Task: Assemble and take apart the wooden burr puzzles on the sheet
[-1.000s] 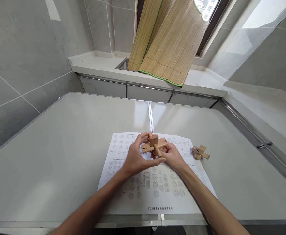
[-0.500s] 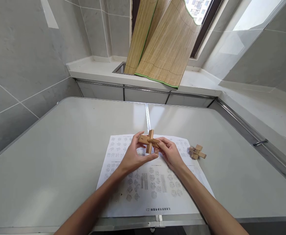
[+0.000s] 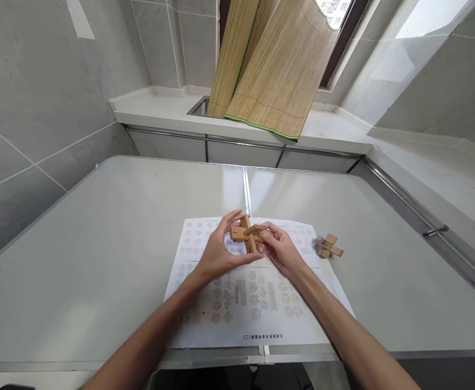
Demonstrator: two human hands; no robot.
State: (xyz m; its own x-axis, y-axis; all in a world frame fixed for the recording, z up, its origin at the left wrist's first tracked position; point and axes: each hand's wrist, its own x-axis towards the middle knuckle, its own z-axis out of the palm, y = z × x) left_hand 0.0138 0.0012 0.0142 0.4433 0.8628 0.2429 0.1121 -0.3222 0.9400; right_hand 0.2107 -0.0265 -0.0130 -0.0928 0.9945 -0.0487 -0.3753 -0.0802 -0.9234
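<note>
A wooden interlocking puzzle (image 3: 239, 234), built of crossed bars with small dark marks, is held just above the paper. My left hand (image 3: 220, 246) spans it, fingers at the top of the upright bar and thumb at its lower end. From the other side, my right hand (image 3: 280, 246) pinches a bar end between thumb and fingers; that grip partly hides the bar. Beneath both hands lies a printed instruction sheet (image 3: 237, 330) with rows of small puzzle drawings. To the right, a second wooden puzzle (image 3: 327, 246) with a dark mark rests at the sheet's edge.
The pale folding table (image 3: 99, 260) has a metal seam down its middle. Behind it runs a white counter (image 3: 156, 112) with a sink corner (image 3: 199, 106) and a bamboo mat (image 3: 275, 81) draped over its edge. Grey tiled walls stand left and right.
The held puzzle has tilted, its upright bar now leaning the other way. My left fingers and thumb have closed onto the ends of that bar. The view has shifted slightly.
</note>
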